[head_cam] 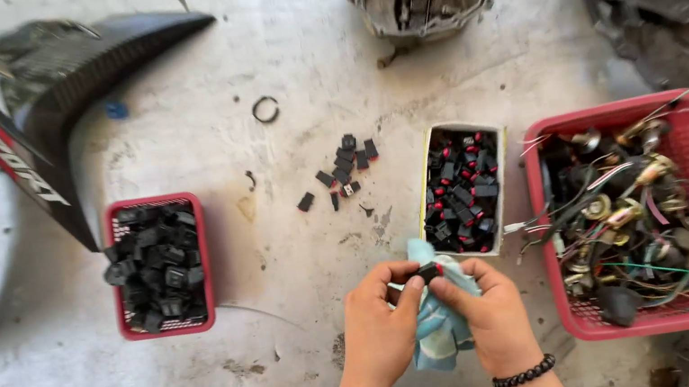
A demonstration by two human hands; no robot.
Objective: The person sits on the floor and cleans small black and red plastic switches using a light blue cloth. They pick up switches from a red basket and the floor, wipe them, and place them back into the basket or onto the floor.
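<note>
Head view: left hand (380, 325) and right hand (492, 312) pinch one small black switch with a red tip (429, 273) between fingertips, a light-blue cloth (438, 334) bunched beneath, above the concrete floor (288, 302). Risk: the fingertip grip is narrow; rubbing could flick the part into the loose switches (343, 168) or the white box (461, 192), mixing it in.
</note>
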